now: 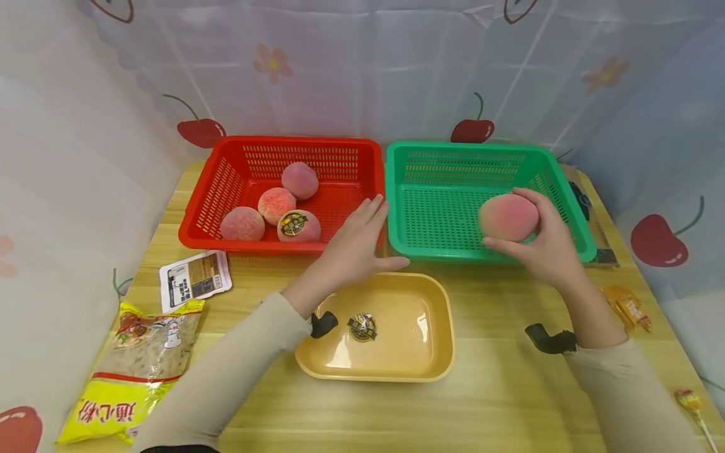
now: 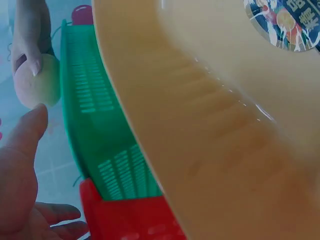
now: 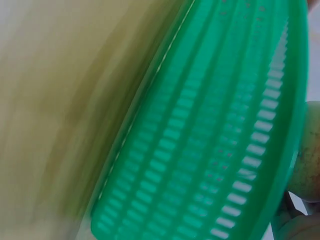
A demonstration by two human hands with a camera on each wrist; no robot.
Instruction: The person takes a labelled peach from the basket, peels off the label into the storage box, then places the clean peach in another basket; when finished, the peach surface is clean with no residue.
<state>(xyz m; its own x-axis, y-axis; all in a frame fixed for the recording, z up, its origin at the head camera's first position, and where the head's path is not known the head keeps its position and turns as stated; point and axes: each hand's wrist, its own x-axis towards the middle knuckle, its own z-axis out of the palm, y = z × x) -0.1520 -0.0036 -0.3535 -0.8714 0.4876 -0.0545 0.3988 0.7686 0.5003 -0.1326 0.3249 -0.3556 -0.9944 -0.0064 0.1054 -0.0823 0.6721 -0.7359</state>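
A peach [image 1: 508,217] is gripped by the curled fingers of the right hand [image 1: 546,242] above the near right part of the green basket [image 1: 447,157], while the left hand [image 1: 354,242] is held open with straight fingers at the front rim of the red basket [image 1: 238,154], just beyond the yellow tray [image 1: 436,352]. If the grip were loosened too high, the peach could probably be bruised, or bounced over the low rim onto the tabletop [image 1: 498,402]. The red basket might be nudged by the left hand.
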